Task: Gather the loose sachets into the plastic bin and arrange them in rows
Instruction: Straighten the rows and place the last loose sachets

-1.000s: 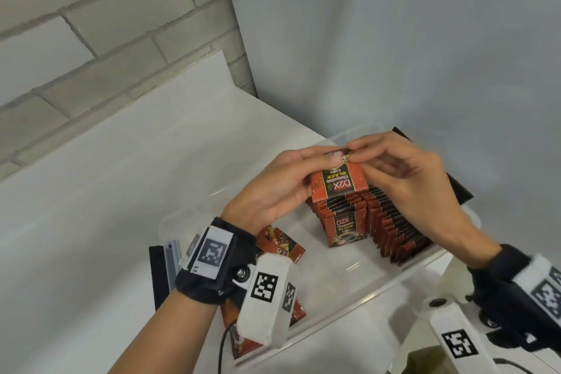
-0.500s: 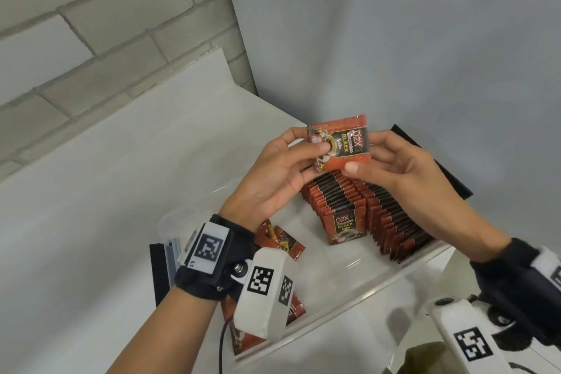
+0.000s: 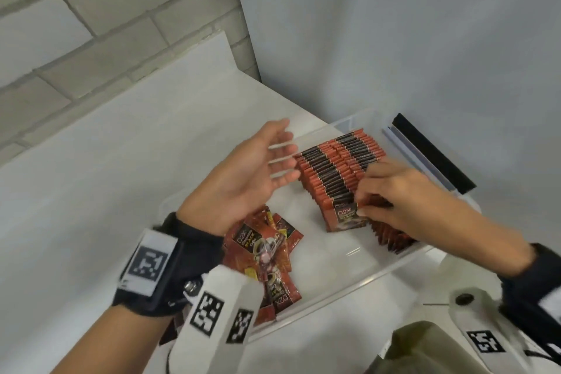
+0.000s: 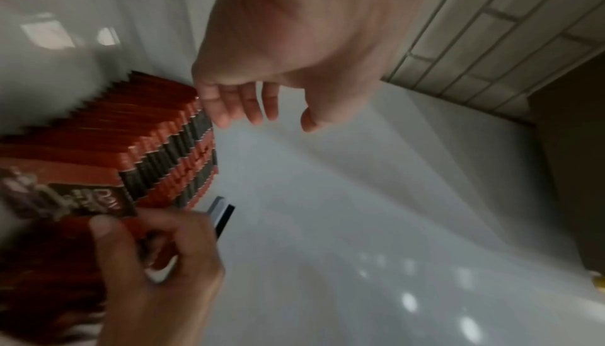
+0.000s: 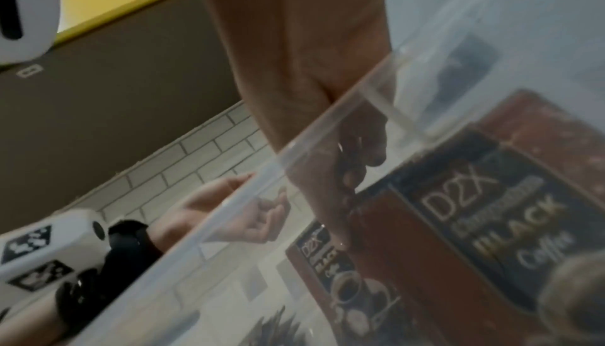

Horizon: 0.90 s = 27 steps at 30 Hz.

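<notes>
A clear plastic bin [image 3: 343, 288] holds two rows of red-and-black sachets [image 3: 334, 167] standing on edge. My right hand [image 3: 362, 203] pinches one sachet [image 3: 376, 200] at the near end of the right-hand row, beside the labelled front sachet [image 3: 344, 217] of the left row. My left hand [image 3: 273, 158] hovers open and empty, left of the rows, fingers spread. Several loose sachets [image 3: 264, 249] lie in the bin's near left part. In the left wrist view the left hand [image 4: 258, 116] hangs above the rows [image 4: 157, 144]. The right wrist view shows a sachet [image 5: 491, 222] through the bin wall.
A black strip with a clear lid edge [image 3: 431, 152] lies behind the bin against the grey wall. The bin sits on a white table [image 3: 106, 191] in a corner, with a brick wall at the left. An olive cloth [image 3: 425, 349] shows at the bottom.
Both hands held a sachet above the rows. The right hand has lowered it to the front of the right row; the left hand has let go and drawn back, open.
</notes>
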Available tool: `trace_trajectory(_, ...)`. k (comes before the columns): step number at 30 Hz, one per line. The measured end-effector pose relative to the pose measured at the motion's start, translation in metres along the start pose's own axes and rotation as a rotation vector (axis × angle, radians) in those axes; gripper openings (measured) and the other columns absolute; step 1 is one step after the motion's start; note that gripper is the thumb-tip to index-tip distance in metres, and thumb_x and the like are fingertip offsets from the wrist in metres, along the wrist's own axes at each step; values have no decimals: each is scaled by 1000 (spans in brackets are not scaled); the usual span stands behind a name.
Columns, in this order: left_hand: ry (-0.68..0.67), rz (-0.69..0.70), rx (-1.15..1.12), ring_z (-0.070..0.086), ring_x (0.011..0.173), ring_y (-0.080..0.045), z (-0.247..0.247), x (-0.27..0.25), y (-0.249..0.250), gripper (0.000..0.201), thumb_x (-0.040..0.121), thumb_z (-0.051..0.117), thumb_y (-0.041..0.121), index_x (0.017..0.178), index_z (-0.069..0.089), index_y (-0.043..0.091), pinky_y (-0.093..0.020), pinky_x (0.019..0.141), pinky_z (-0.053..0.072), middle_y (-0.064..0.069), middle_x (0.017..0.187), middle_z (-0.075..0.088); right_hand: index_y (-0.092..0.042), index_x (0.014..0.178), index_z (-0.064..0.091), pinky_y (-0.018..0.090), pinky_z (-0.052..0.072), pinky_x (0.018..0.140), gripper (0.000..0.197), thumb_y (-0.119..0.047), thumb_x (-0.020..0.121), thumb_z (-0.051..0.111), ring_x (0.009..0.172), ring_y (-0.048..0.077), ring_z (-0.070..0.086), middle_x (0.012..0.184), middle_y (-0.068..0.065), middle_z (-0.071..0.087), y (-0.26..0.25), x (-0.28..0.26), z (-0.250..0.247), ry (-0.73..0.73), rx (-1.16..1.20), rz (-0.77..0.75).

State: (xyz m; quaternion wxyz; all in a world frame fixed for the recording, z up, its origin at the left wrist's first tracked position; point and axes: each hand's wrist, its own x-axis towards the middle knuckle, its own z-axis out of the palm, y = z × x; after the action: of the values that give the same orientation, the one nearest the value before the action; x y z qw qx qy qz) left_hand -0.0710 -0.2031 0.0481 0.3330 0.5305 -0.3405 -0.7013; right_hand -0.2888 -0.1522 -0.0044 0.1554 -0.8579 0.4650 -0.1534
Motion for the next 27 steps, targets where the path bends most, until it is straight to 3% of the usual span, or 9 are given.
trace_trajectory(4, -132, 9, 368, 56, 86, -10, 9, -16, -13, 10, 96, 52, 18, 101, 61, 17, -25, 82, 50, 2, 93, 59, -12, 69, 61, 34, 52, 55, 28, -15, 58, 87, 68, 20, 55, 75, 4, 58, -10, 9, 3, -7, -223, -71)
trace_trajectory(9, -332, 212, 1057, 45, 113, 2, 12, -21, -8, 36, 98, 37, 5, 125, 49, 26, 3, 82, 33, 10, 126, 46, -7, 94, 62, 36, 48, 57, 49, -5, 52, 88, 76, 23, 51, 88, 9, 56, -15, 15, 14, -24, -348, -85)
trace_trajectory(11, -402, 244, 1298, 37, 111, 4, 15, -19, -1, 46, 97, 33, 2, 136, 38, 24, 5, 83, 26, 11, 136, 35, -10, 89, 67, 36, 50, 59, 43, -2, 52, 88, 75, 22, 56, 84, 7, 60, -17, 11, 14, -60, -335, -133)
trace_trajectory(13, -444, 234, 1459, 31, 110, 7, 18, -17, 2, 59, 94, 33, -2, 148, 23, 23, 4, 84, 24, 13, 146, 23, -12, 70, 68, 33, 54, 58, 31, -2, 49, 89, 65, 20, 60, 71, 3, 63, -21, 9, 12, -148, -305, -148)
trace_trajectory(14, -474, 226, 1531, 26, 122, 4, 19, -16, 2, 67, 93, 33, -4, 151, 14, 23, 2, 90, 20, 14, 153, 15, -12, 65, 68, 32, 56, 59, 26, -1, 52, 88, 63, 19, 61, 68, 3, 63, -26, 11, 9, -218, -306, -138)
trace_trajectory(17, -598, 167, 1740, -10, 143, 0, 24, -12, -6, 82, 88, 34, -10, 152, -7, 23, -13, 110, 0, 14, 158, -15, -4, 86, 70, 34, 58, 73, 5, -4, 81, 69, 75, 23, 65, 83, 9, 67, -31, 15, 17, -366, -375, -65)
trace_trajectory(20, -655, 139, 1875, -20, 142, -3, 24, -9, -13, 86, 87, 36, -10, 149, -15, 22, -22, 115, -3, 10, 156, -26, 7, 76, 66, 29, 54, 42, 25, 0, 59, 83, 45, 27, 61, 60, 17, 63, -33, 18, 29, -443, -327, 9)
trace_trajectory(24, -648, 162, 1960, -23, 141, -5, 16, -6, -14, 90, 86, 37, -10, 147, -20, 23, -30, 120, -2, 11, 153, -30, 2, 135, 42, 40, 54, 85, 40, -8, 97, 45, 100, 33, 64, 118, 17, 58, -33, 22, 42, -541, -399, 69)
trace_trajectory(27, -630, 173, 1958, -25, 140, -5, 12, -6, -15, 91, 87, 39, -10, 146, -22, 24, -31, 120, -3, 12, 152, -31, -2, 144, 29, 39, 51, 90, 46, -12, 100, 38, 105, 31, 60, 126, 15, 50, -37, 21, 39, -518, -381, 55)
